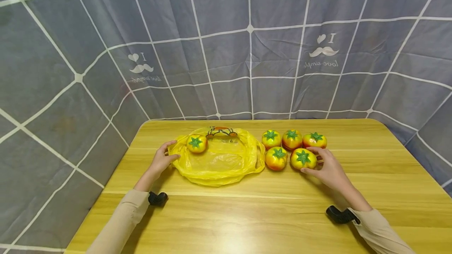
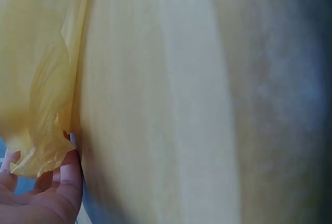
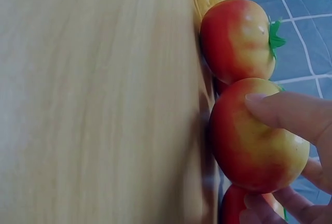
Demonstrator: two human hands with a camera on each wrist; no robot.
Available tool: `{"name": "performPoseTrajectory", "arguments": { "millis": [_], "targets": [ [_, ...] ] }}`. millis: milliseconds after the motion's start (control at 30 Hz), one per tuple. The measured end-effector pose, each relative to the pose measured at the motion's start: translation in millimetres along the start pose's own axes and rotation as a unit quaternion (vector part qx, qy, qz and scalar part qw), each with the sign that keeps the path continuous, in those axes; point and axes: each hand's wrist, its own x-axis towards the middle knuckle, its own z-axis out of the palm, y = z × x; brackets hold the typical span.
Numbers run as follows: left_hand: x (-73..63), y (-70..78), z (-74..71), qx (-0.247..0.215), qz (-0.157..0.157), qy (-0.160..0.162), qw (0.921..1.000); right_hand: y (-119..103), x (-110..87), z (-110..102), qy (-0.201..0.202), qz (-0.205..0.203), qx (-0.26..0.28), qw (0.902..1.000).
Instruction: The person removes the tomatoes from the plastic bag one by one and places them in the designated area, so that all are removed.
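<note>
A yellow plastic bag (image 1: 219,164) lies spread on the table with its mouth open, and one red-and-yellow tomato (image 1: 196,143) with a green star-shaped top sits at its left part. My left hand (image 1: 165,156) holds the bag's left edge; in the left wrist view the thin plastic (image 2: 39,154) runs down between thumb and fingers. My right hand (image 1: 326,167) grips the front right tomato (image 1: 303,158) of a cluster, thumb on its near side. The right wrist view shows that thumb pressed on the tomato's (image 3: 254,141) skin, other fingers reaching round behind.
Several more tomatoes (image 1: 276,158) stand close together just right of the bag. The wooden table (image 1: 229,218) reaches back to a grey curtain (image 1: 226,62) with white lines, which also hangs along both sides. A black wrist mount (image 1: 340,214) sits on each forearm.
</note>
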Motion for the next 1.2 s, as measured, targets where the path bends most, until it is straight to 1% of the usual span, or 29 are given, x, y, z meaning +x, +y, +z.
{"name": "performPoseTrajectory", "arguments": {
  "millis": [333, 500, 767, 967, 1200],
  "targets": [
    [0.2, 0.3, 0.3, -0.003, 0.0, 0.003, 1.0, 1.5, 2.9, 4.3, -0.009, -0.001, 0.004, 0.9999],
    [-2.2, 1.6, 0.4, -0.01, 0.0, 0.003, 0.9999, 1.0, 3.2, 4.3, -0.019, 0.001, 0.02, 0.9996],
    [-2.3, 1.1, 0.9, -0.015, -0.003, 0.005, 0.9999, -2.6, 3.7, 3.1, -0.013, -0.01, 0.035, 0.9993],
    [-1.8, 2.5, 1.1, -0.016, -0.004, 0.005, 0.9999, -4.9, 5.6, 3.7, 0.007, -0.027, 0.044, 0.9987],
    [-4.0, 4.8, 0.7, -0.012, -0.005, -0.001, 0.9999, -8.4, 6.1, 5.7, 0.037, -0.053, 0.026, 0.9976]
  ]
}}
